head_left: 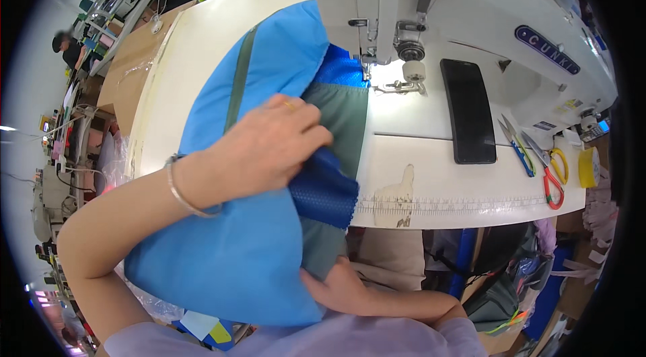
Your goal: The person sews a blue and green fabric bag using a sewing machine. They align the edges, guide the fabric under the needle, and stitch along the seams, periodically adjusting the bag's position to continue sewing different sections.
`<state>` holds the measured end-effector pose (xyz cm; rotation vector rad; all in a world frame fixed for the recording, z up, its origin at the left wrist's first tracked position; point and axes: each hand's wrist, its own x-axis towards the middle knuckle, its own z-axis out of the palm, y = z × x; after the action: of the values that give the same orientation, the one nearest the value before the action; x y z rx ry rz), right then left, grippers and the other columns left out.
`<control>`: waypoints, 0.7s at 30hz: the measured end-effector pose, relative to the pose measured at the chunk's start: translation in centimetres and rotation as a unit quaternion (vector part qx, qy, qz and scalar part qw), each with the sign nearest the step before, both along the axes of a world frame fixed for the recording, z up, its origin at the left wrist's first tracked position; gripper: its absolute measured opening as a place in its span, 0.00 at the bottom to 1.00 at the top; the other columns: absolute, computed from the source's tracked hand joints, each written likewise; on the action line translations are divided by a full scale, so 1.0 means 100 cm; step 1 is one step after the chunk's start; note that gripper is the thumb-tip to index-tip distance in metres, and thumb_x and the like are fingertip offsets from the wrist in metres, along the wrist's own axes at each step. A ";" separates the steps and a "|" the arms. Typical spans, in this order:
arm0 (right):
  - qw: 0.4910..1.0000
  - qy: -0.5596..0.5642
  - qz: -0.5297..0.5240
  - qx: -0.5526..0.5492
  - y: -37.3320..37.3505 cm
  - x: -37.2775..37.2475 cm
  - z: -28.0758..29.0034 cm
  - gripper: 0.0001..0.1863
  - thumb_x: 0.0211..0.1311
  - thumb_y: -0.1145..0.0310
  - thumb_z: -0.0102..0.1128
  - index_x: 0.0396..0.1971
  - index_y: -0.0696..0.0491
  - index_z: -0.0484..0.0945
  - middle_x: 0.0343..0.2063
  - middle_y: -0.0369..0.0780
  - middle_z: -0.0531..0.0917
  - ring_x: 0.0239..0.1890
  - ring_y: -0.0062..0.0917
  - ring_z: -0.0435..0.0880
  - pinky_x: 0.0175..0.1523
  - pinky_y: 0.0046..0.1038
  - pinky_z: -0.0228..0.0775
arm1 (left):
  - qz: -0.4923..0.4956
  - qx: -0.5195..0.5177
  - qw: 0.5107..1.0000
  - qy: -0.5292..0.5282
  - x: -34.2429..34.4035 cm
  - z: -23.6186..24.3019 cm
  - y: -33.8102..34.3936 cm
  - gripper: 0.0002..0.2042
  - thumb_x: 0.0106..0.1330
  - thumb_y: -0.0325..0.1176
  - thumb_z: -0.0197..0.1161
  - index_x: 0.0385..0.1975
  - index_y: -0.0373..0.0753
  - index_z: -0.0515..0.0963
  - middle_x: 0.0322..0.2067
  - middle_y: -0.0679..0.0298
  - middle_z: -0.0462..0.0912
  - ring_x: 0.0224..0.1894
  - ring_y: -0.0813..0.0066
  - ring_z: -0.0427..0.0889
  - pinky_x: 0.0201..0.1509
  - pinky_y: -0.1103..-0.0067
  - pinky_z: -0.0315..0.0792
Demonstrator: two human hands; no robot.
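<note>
A large light blue fabric piece [222, 256] with a grey-green stripe lies over the table and hangs past its front edge. Joined along its right side are grey-green fabric [343, 128] and shiny dark blue fabric [326, 189]. Its far end sits under the needle and presser foot [367, 74] of a white sewing machine [471, 14]. My left hand [276, 141] is closed, fingers curled on the folded dark blue fabric. Lower down, at the table's front, my right hand [343, 286] pinches the hanging grey-green fabric edge; its fingertips are partly hidden by cloth.
Right of the needle lie a black phone [469, 111], small blue-green snips [518, 148] and scissors [548, 168] with red and yellow handles. A yellow tape roll [589, 167] stands at the table's right end. A ruler strip [457, 205] runs along the front edge. A person [67, 51] is far left.
</note>
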<state>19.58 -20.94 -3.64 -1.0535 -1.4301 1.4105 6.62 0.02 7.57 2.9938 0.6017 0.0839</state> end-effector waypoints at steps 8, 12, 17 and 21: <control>0.994 -0.050 0.097 0.020 -0.011 0.013 0.000 0.13 0.57 0.64 0.65 0.24 0.61 0.79 0.24 0.53 0.82 0.25 0.50 0.82 0.32 0.45 0.73 | -0.031 0.060 0.996 -0.064 -0.001 -0.023 0.033 0.20 0.46 0.19 0.66 0.42 0.41 0.77 0.39 0.62 0.80 0.44 0.62 0.79 0.58 0.67 0.69; 0.992 -0.077 0.074 0.065 -0.016 0.024 -0.002 0.11 0.51 0.66 0.66 0.21 0.59 0.79 0.20 0.51 0.81 0.23 0.47 0.81 0.30 0.44 0.72 | -0.162 0.034 0.979 -0.117 0.022 -0.034 0.033 0.31 0.43 0.21 0.67 0.55 0.41 0.79 0.33 0.64 0.79 0.41 0.63 0.80 0.56 0.64 0.71; 0.982 -0.118 0.081 0.125 -0.020 0.033 0.008 0.13 0.49 0.66 0.68 0.17 0.59 0.77 0.17 0.47 0.79 0.19 0.42 0.80 0.26 0.41 0.71 | -0.141 -0.003 0.990 -0.001 0.024 -0.014 0.019 0.29 0.42 0.24 0.69 0.51 0.44 0.80 0.28 0.64 0.74 0.35 0.63 0.77 0.53 0.68 0.72; 0.933 -0.165 0.134 0.290 0.012 0.053 0.031 0.14 0.52 0.62 0.70 0.18 0.55 0.77 0.16 0.41 0.78 0.17 0.35 0.79 0.24 0.35 0.71 | -0.130 0.051 0.990 0.021 0.025 -0.020 0.013 0.23 0.43 0.23 0.69 0.44 0.40 0.78 0.30 0.64 0.75 0.36 0.62 0.78 0.54 0.69 0.72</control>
<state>24.87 -19.77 -0.59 -0.7428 -2.1341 0.9028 9.16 1.30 5.56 3.1488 0.2115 0.0343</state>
